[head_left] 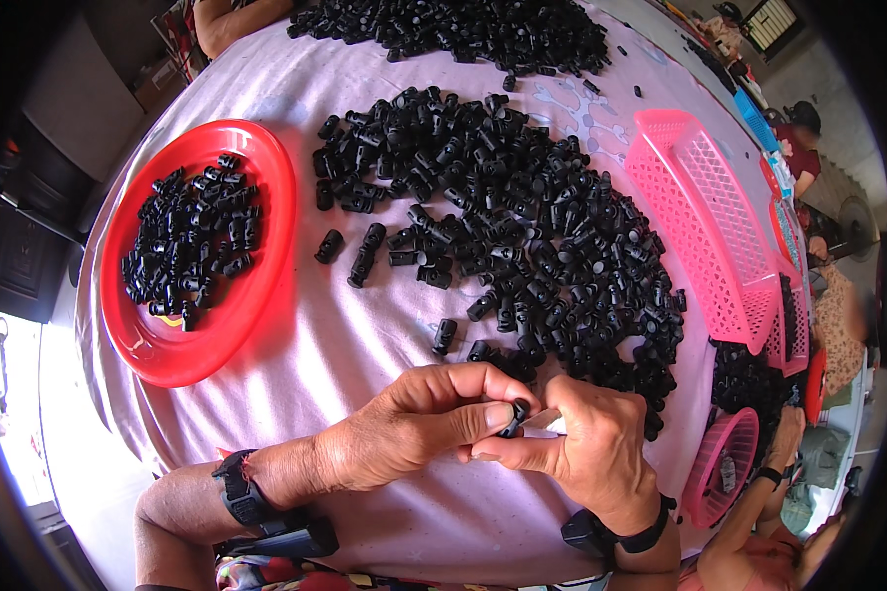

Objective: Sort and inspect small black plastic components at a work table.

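I logged one small black piece (516, 412), glossy, stubby, roundish, over the pink cloth (335, 345), pinched between the left hand's (429, 424) thumb and forefinger. Right hand (596, 443) gripped a pale thing (546, 424), mostly hidden. Black pile (562, 246) lay beyond; red plate (282, 197) sat left.

No legible text, labels, numbers or signs.
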The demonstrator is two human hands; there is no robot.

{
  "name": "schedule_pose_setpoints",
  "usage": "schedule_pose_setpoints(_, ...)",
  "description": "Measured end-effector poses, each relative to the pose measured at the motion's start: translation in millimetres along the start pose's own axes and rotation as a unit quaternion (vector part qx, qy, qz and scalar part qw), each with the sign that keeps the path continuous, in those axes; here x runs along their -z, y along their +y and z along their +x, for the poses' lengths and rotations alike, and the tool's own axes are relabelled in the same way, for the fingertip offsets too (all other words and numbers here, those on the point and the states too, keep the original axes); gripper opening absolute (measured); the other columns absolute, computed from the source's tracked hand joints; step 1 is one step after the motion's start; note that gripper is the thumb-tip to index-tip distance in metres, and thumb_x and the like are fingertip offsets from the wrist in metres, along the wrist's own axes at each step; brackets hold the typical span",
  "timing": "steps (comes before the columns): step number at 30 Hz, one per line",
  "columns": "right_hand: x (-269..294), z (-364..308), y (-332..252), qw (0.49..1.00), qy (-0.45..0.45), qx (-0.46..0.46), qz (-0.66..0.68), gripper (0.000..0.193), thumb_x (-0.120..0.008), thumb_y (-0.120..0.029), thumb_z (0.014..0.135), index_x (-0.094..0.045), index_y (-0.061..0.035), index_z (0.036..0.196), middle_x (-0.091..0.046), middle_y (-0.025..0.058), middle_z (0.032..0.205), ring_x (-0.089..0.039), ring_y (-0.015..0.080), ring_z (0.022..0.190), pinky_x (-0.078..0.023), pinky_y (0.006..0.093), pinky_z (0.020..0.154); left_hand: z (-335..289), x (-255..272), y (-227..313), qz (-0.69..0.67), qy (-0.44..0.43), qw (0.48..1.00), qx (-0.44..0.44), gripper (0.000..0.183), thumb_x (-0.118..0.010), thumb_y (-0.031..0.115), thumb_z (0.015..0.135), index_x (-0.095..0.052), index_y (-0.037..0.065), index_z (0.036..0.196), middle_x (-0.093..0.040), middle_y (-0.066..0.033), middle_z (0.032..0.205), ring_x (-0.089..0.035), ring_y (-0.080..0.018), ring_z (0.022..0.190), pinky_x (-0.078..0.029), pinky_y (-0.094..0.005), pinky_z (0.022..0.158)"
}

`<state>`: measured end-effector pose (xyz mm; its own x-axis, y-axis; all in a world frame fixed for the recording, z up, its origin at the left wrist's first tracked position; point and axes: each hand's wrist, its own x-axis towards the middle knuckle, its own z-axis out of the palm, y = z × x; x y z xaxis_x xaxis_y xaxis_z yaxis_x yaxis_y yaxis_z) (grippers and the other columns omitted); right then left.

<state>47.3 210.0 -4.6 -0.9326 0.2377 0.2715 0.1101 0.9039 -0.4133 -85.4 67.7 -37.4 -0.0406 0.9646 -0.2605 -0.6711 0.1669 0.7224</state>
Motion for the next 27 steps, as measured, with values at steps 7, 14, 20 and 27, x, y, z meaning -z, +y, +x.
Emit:
schedule_pose_setpoints(7, 0.1, -1.0, 0.1, 1.0, -0.024, 0.001, -0.003, 0.063, -0.075, -0.061, 0.065, -0.044, -0.0069, 0.059, -0.053, 0.007, 0.05, -0.058, 0.0223, 0.043, -0.044, 0.0324, 0.04, -0.1, 1.3, -1.0, 0.009, -0.004, 1.0, 0.003, 0.025, -0.053, 0.02, 0.098, -0.058, 0.007, 0.118, -0.056, 0.0061, 0.083, -0.044, -0.001, 0.073, -0.039, -0.018, 0.065)
schedule_pose_setpoints(14, 2.4, -0.8, -0.5, 1.0, -0.024, -0.004, 0.007, 0.061, -0.076, -0.058, 0.067, -0.045, -0.0063, 0.059, -0.054, 0.0074, 0.051, -0.059, 0.0223, 0.045, -0.045, 0.032, 0.041, -0.6, 0.4, 0.6, 0.008, -0.001, 1.0, 0.012, 0.026, -0.054, 0.021, 0.098, -0.058, 0.007, 0.119, -0.055, 0.0065, 0.083, -0.044, -0.001, 0.073, -0.039, -0.0179, 0.066)
schedule_pose_setpoints(20, 1.4, -1.3, -0.2, 1.0, -0.029, -0.008, -0.003, 0.062, -0.076, -0.059, 0.066, -0.045, -0.0063, 0.059, -0.054, 0.0076, 0.051, -0.059, 0.0226, 0.044, -0.045, 0.0322, 0.04, -1.5, 2.0, 4.1, -0.01, -0.005, 0.999, 0.039, 0.021, -0.053, 0.012, 0.097, -0.059, 0.005, 0.116, -0.06, 0.0015, 0.104, -0.053, -0.0054, 0.097, -0.042, -0.0229, 0.088)
schedule_pose_setpoints(27, 0.4, -0.9, -1.0, 1.0, -0.021, -0.01, 0.007, 0.063, -0.075, -0.06, 0.066, -0.045, -0.0057, 0.059, -0.054, 0.0081, 0.051, -0.059, 0.0233, 0.045, -0.045, 0.0325, 0.04, -0.2, 1.2, 0.5, 0.009, -0.007, 1.0, 0.001, 0.025, -0.053, 0.021, 0.098, -0.059, 0.006, 0.118, -0.056, 0.0061, 0.083, -0.044, -0.0014, 0.072, -0.039, -0.0178, 0.065)
